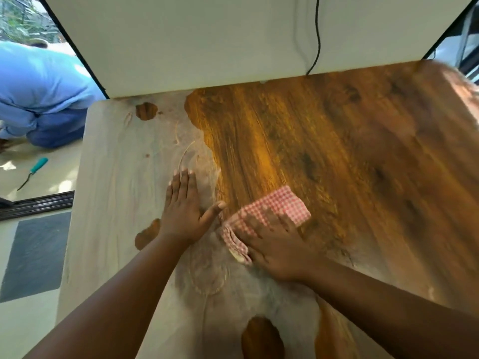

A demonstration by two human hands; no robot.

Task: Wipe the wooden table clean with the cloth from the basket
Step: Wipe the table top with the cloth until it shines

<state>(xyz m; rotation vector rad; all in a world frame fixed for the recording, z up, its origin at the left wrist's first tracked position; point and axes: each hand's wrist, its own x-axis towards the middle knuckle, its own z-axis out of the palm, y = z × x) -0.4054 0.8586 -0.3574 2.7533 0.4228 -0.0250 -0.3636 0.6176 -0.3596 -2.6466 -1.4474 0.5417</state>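
Note:
The wooden table (pixel 350 156) fills the view; its right part shows bare brown grain, its left part (pixel 121 182) lies under a pale dusty film with a few bare brown patches. A red-and-white checked cloth (pixel 280 206) lies folded on the table at the border between the two. My right hand (pixel 277 244) presses flat on the cloth's near half, fingers spread over it. My left hand (pixel 185 208) rests flat on the dusty surface just left of the cloth, fingers together, thumb out toward the cloth. No basket is in view.
A white panel (pixel 207 42) stands along the table's far edge, with a black cable (pixel 316 35) hanging down it. At the left, a person in blue (pixel 39 94) crouches on the floor. A teal-handled tool (pixel 33 172) lies on the floor beside the table.

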